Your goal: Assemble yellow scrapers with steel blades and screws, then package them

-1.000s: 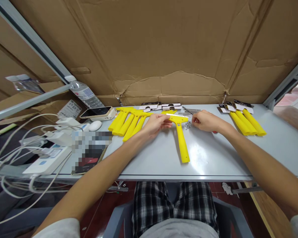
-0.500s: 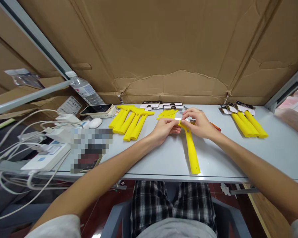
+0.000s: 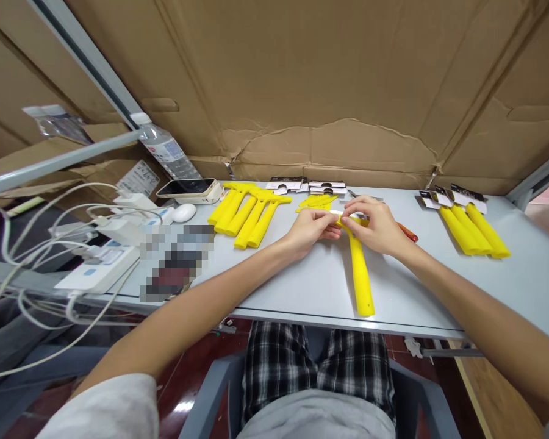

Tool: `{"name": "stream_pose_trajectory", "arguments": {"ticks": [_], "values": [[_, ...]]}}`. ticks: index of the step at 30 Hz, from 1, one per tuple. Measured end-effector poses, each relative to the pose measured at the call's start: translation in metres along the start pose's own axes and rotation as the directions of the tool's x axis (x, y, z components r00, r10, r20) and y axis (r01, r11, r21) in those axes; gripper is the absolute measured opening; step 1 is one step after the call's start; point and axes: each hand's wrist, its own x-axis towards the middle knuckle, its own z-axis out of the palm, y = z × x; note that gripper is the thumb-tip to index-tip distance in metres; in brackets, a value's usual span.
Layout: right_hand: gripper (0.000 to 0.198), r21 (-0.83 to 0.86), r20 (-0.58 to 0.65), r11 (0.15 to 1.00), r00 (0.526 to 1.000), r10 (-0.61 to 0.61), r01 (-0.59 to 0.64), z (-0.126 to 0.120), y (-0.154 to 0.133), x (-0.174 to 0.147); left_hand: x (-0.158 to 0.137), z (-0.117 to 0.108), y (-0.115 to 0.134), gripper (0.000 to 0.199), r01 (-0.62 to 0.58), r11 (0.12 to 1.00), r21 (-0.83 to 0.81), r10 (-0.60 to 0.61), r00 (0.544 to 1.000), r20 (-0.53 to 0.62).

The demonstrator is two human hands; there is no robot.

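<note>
Both hands pinch the head of a yellow T-shaped scraper [image 3: 361, 274], whose handle points toward me over the table. My left hand [image 3: 313, 228] is closed on the left end of the head, and my right hand [image 3: 370, 222] is closed on the right end. A thin pale strip, like a blade, shows along the head between my fingers; the rest of it is hidden. Just beyond my hands lie loose flat yellow pieces [image 3: 318, 201]. Left of them rests a row of several yellow T-shaped handles [image 3: 247, 213].
Yellow handles with black-and-white cards [image 3: 476, 228] lie at the right. More cards [image 3: 286, 184] are at the back by the cardboard wall [image 3: 302, 79]. An orange-red tool [image 3: 407, 231] sits beside my right hand. At left are a phone [image 3: 187, 189], a bottle [image 3: 167, 149] and a power strip [image 3: 100, 268].
The view has shifted slightly, so the table's things sit a little farther right. Both hands keep their pinch on the scraper's head, with scarcely any movement.
</note>
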Motion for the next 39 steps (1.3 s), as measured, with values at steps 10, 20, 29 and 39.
{"name": "stream_pose_trajectory", "arguments": {"ticks": [10,20,29,39], "values": [[0.043,0.247,-0.078,0.891,0.909,0.410,-0.381,-0.016,0.001,0.011,0.005,-0.008,0.009,0.020,-0.054,0.999,-0.011,0.053,0.997,-0.057],[0.033,0.531,0.392,0.461,0.688,0.611,-0.711,-0.027,-0.018,0.017,0.013,-0.020,0.012,0.017,-0.096,0.995,-0.004,0.095,0.993,-0.074],[0.024,0.589,0.389,0.443,0.718,0.578,-0.676,-0.021,-0.007,0.016,0.011,-0.018,0.013,0.018,-0.085,0.996,-0.015,0.083,0.993,-0.081],[0.050,0.667,0.319,0.436,0.760,0.567,-0.605,-0.017,-0.007,0.013,0.011,-0.017,0.015,0.018,-0.078,0.997,-0.025,0.076,0.993,-0.089]]}}
